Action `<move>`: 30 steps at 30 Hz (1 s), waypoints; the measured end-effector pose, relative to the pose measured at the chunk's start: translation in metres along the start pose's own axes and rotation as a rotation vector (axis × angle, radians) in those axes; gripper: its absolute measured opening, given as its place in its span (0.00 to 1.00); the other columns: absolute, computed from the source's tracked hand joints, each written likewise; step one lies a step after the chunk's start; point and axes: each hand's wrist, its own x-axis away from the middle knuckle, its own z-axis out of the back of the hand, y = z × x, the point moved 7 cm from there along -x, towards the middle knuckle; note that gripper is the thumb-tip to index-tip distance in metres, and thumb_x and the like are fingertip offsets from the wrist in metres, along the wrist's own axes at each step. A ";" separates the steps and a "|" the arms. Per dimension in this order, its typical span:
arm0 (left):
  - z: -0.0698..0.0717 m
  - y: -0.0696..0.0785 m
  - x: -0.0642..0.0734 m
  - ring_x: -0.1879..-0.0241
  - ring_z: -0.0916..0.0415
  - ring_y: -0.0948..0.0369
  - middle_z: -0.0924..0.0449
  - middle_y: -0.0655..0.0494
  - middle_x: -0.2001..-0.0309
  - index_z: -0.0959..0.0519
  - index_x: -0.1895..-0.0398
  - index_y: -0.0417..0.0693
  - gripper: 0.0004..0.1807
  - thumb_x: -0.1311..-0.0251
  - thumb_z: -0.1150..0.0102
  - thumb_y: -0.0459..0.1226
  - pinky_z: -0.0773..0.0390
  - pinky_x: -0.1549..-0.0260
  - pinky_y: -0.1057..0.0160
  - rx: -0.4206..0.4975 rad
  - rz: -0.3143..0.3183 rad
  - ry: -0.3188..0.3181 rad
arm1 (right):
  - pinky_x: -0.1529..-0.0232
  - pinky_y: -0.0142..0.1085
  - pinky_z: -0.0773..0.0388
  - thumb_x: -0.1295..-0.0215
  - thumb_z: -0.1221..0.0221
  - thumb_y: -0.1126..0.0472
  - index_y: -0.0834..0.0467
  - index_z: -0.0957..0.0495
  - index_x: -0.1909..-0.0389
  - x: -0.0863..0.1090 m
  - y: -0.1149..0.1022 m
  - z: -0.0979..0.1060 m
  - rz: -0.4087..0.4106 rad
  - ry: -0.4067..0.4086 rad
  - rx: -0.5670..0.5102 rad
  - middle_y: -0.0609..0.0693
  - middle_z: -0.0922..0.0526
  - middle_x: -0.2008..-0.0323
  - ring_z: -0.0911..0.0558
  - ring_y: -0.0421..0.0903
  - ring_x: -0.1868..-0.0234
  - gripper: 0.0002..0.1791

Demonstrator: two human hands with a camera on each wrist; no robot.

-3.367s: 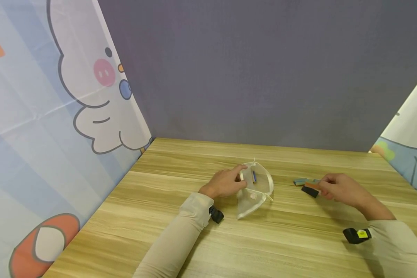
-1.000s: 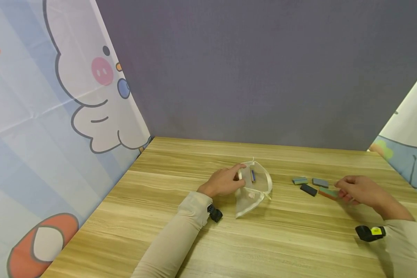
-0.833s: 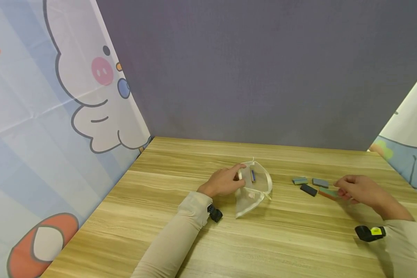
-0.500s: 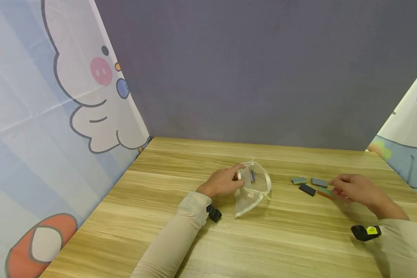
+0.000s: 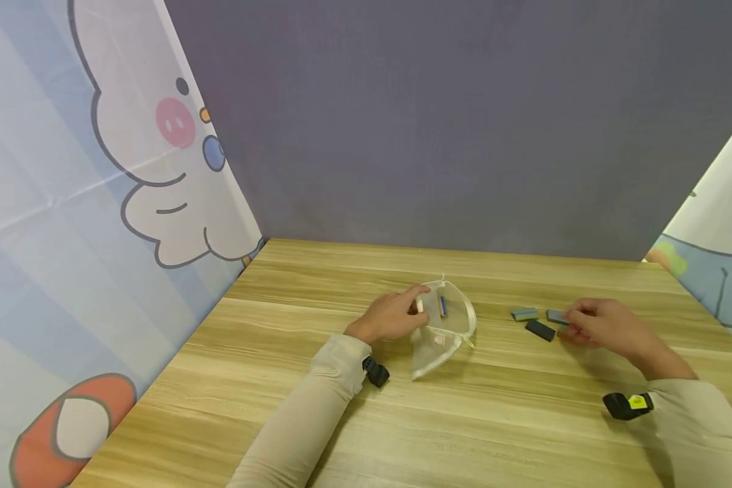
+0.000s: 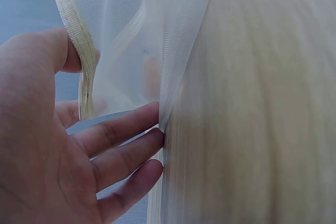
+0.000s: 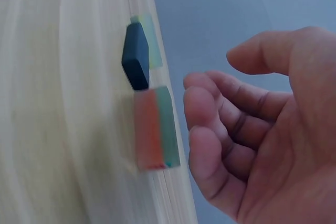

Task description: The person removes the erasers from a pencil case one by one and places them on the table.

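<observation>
My left hand [image 5: 390,317] pinches the rim of a white mesh zip bag [image 5: 463,313], its thumb and index finger at the zipper tape [image 6: 79,40]. Standing open, the bag holds a slim blue-and-tan piece [image 5: 443,306] and a small pinkish piece [image 5: 439,339]. My right hand [image 5: 606,329] hovers over several small eraser-like blocks, fingers loosely bent and thumb apart, holding nothing. Below it is an orange-and-green block [image 7: 155,129], mostly hidden in the head view. A grey block [image 5: 556,316], partly covered by the fingers, a black block [image 5: 540,330] and a grey-green block [image 5: 524,314] lie alongside.
The wood-grain table [image 5: 476,434] carries the bag near its middle and the blocks to the right. A dark grey panel [image 5: 415,135] rises behind its far edge. Printed cartoon curtains [image 5: 55,224] hang at the left and right.
My right hand held the orange-and-green block earlier, then set it down to the right of the black one. Since then it has moved left over the blocks. My left hand stays on the bag.
</observation>
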 end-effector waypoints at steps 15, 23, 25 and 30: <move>0.002 -0.002 0.001 0.79 0.32 0.64 0.22 0.67 0.71 0.37 0.25 0.64 0.33 0.35 0.52 0.52 0.30 0.71 0.62 -0.004 -0.002 -0.003 | 0.75 0.37 0.24 0.22 0.50 0.56 0.69 0.22 0.54 -0.008 -0.017 -0.018 0.051 0.004 -0.027 0.54 0.20 0.70 0.22 0.44 0.73 0.18; 0.001 -0.001 0.001 0.75 0.29 0.64 0.22 0.69 0.68 0.36 0.25 0.64 0.33 0.35 0.52 0.52 0.29 0.68 0.61 -0.003 0.001 -0.002 | 0.74 0.37 0.24 0.20 0.52 0.56 0.69 0.22 0.52 -0.008 -0.021 -0.025 0.030 -0.032 -0.037 0.54 0.19 0.69 0.21 0.47 0.71 0.19; 0.001 0.000 0.001 0.74 0.29 0.65 0.22 0.69 0.67 0.37 0.25 0.64 0.33 0.35 0.52 0.52 0.28 0.67 0.61 0.002 0.002 -0.005 | 0.74 0.37 0.24 0.20 0.52 0.56 0.69 0.22 0.52 -0.007 -0.022 -0.026 0.035 -0.032 -0.031 0.54 0.20 0.69 0.21 0.47 0.72 0.19; 0.000 0.000 0.001 0.74 0.29 0.64 0.22 0.69 0.67 0.37 0.25 0.65 0.33 0.35 0.52 0.52 0.28 0.67 0.61 0.003 0.001 -0.003 | 0.75 0.36 0.24 0.21 0.51 0.57 0.69 0.21 0.54 -0.008 -0.025 -0.028 0.046 -0.028 -0.021 0.53 0.20 0.70 0.21 0.47 0.73 0.17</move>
